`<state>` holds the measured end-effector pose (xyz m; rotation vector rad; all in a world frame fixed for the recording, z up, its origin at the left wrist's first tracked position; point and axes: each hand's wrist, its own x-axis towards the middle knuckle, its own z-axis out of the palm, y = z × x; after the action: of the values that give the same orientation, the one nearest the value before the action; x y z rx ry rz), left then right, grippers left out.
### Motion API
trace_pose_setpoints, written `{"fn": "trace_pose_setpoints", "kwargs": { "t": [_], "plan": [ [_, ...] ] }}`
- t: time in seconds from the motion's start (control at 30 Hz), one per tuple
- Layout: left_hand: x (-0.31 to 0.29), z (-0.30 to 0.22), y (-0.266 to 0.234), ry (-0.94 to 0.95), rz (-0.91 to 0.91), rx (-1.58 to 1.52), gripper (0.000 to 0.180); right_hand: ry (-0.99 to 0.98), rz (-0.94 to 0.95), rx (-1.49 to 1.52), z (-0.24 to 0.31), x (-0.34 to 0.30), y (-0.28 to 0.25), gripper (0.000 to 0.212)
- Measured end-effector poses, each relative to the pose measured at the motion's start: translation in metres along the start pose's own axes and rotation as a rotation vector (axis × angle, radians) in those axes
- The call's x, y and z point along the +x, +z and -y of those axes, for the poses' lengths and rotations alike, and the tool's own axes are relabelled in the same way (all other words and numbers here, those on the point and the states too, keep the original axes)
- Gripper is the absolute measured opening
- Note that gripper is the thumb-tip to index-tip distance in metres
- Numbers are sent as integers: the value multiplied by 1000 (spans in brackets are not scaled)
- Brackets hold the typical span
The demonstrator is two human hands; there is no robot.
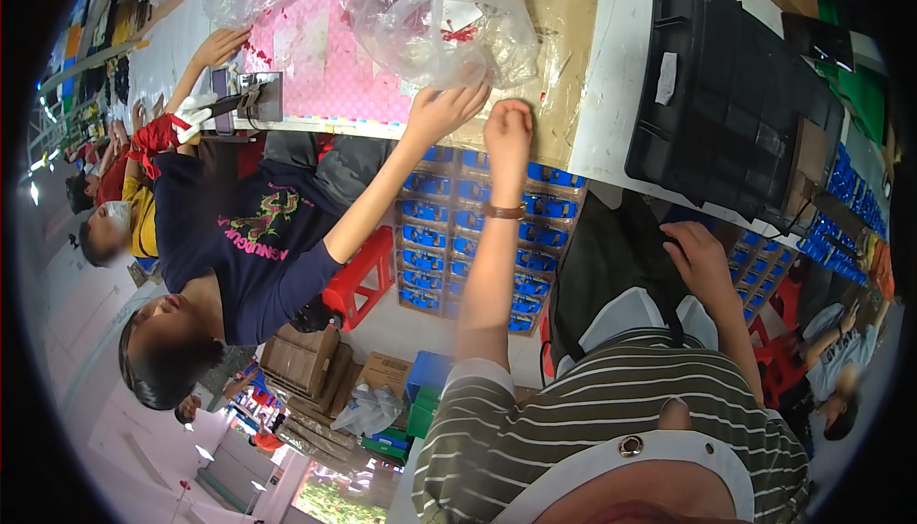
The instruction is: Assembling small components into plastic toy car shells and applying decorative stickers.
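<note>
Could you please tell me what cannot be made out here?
In the head view:
Left hand: whether it pinches anything, hidden by its curled fingers.
Right hand: palm, turned away.
Red pieces: exact shapes, too small amid the clear bag.
Black case: underside, hidden by its top.

A crumpled clear bag [420,22] is sprawling across a pink-and-brown tabletop [559,56], small red pieces [459,34] showing through its film.

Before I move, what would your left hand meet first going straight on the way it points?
Probably the near edge of the clear plastic bag, just beyond the left hand. Height is unclear from this view, so it might pass over or under it.
</note>
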<state>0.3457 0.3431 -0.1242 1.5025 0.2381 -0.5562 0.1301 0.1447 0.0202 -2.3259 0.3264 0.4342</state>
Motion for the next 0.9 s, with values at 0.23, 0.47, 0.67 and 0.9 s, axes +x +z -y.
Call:
{"fn": "trace_pose_setpoints", "kwargs": {
  "t": [0.23,0.47,0.67,0.9],
  "plan": [
    [5,8,34,610,-217,925,12,-182,-59,72,32,67,-3,27],
    [-25,-43,19,570,-264,687,10,-372,-614,69,118,237,-2,67],
    [44,-160,-94,713,-714,597,19,-391,-307,102,116,336,3,53],
    [234,-170,-215,723,-865,874,12,-332,-200,534,150,317,-15,47]
  ]
}}
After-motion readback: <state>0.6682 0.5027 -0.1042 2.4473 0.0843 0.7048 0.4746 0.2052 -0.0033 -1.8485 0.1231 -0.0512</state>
